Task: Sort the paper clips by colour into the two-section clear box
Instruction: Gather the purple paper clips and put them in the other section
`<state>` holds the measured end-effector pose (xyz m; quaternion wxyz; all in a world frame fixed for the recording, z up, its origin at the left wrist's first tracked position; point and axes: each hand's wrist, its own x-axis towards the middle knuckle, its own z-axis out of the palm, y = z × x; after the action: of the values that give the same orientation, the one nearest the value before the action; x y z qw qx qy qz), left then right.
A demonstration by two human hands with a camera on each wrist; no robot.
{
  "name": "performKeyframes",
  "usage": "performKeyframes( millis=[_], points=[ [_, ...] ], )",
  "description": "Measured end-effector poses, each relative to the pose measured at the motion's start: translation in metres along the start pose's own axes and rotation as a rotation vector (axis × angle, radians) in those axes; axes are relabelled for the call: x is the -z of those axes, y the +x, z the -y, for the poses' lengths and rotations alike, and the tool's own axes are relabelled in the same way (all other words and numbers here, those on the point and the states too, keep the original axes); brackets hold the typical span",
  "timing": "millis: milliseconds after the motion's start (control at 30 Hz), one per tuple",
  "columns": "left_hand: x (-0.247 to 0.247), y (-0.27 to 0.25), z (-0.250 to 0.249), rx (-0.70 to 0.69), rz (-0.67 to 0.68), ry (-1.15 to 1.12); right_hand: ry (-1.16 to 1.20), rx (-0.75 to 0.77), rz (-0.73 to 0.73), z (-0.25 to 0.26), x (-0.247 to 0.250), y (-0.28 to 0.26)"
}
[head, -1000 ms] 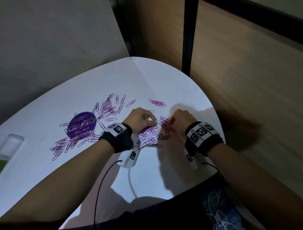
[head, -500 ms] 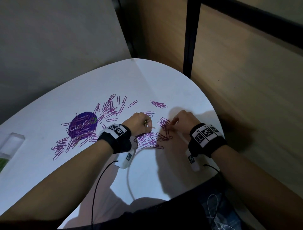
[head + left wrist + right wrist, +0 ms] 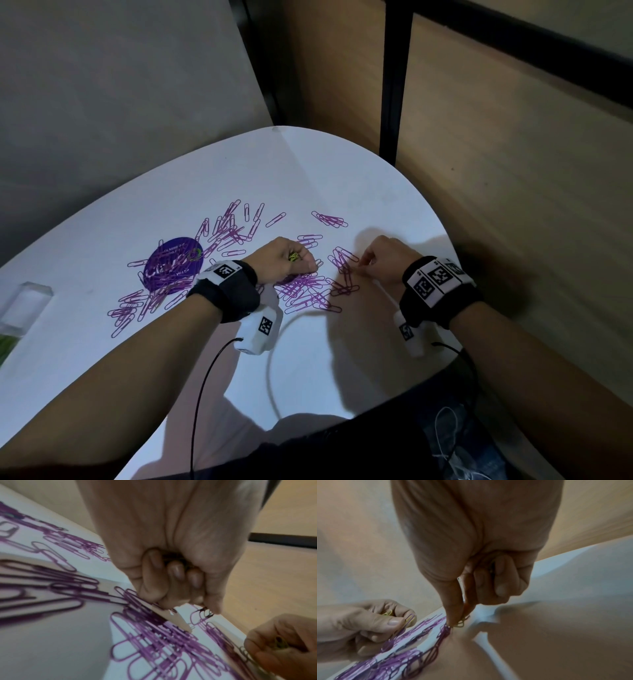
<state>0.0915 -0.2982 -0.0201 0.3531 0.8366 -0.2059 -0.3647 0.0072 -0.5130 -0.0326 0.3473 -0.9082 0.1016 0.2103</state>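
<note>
Paper clips (image 3: pixel 305 287), nearly all purple, lay scattered on the white table (image 3: pixel 308 171) under and between both hands in the head view; the left hand (image 3: pixel 281 260) had curled tighter than half a second before and held a few yellow-green clips (image 3: pixel 293 257) in its fist; the right hand (image 3: pixel 387 263) had edged closer to the tangle beside it, fingertips down among the clips; a judgement: both hands were picking the odd colour out of the purple. A clear box (image 3: pixel 24 305) stood far off to the left of the left hand, at the table's rim, so a long carry waited; the right hand worked close to the table's right edge, with open room only toward the body and ahead.

From the left wrist, the left hand (image 3: pixel 171 568) showed fingers folded into the palm, its thumb tip down among purple clips (image 3: pixel 154 635); the table edge ran just beyond.

From the right wrist, the right hand (image 3: pixel 471 574) pinched thumb and forefinger on a yellowish clip (image 3: pixel 460 624) at the tangle's end; the left hand (image 3: pixel 368 622) pinched another yellow clip (image 3: pixel 410 618).
</note>
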Motion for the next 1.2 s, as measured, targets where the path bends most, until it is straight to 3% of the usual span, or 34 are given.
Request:
performKeyframes(
  millis=[100, 367, 733, 1000, 1200],
  points=[
    [0.0, -0.002, 0.001, 0.036, 0.003, -0.15, 0.051, 0.014, 0.038, 0.0, 0.003, 0.0],
    [-0.004, -0.004, 0.006, 0.083, 0.07, -0.267, 0.058, 0.06, 0.122, 0.003, 0.008, -0.004],
    [-0.008, -0.009, 0.002, 0.101, 0.076, -0.285, 0.54, 0.079, 0.088, 0.005, 0.008, -0.007],
    [-0.007, -0.014, -0.004, 0.073, 0.078, -0.329, 0.879, -0.007, 0.214, 0.012, 0.009, -0.004],
    [-0.008, -0.014, -0.006, 0.07, 0.056, -0.328, 0.875, -0.016, 0.233, 0.021, 0.007, -0.001]
  ],
)
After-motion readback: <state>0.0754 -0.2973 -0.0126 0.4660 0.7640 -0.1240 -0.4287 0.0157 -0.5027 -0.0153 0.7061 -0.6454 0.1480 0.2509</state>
